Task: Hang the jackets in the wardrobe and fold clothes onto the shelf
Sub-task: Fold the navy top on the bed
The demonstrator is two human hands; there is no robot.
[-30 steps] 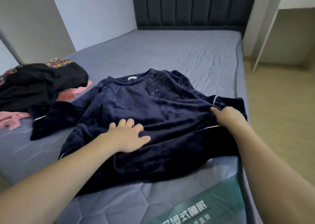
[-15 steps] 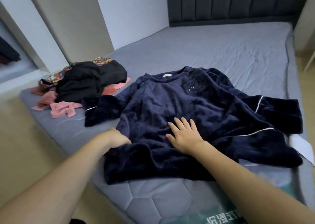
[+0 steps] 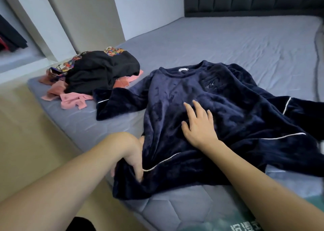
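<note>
Left hand [image 3: 130,156]: one; fingers curled, gripping the top's lower left hem.
Right hand [image 3: 199,125]: one; fingers spread, pressing flat on the top.
Navy top [image 3: 219,107]: one; plush fleece, white piping, spread across centre frame on the mattress [image 3: 228,43].
Clothes pile [image 3: 94,74]: one; black, pink, patterned fabrics, crumpled, centre left.

My left hand [image 3: 130,158]: fingers curled, pinching fabric, forearm extended. My right hand [image 3: 199,125]: fingers spread, palm pressed flat, arm outstretched.
</note>
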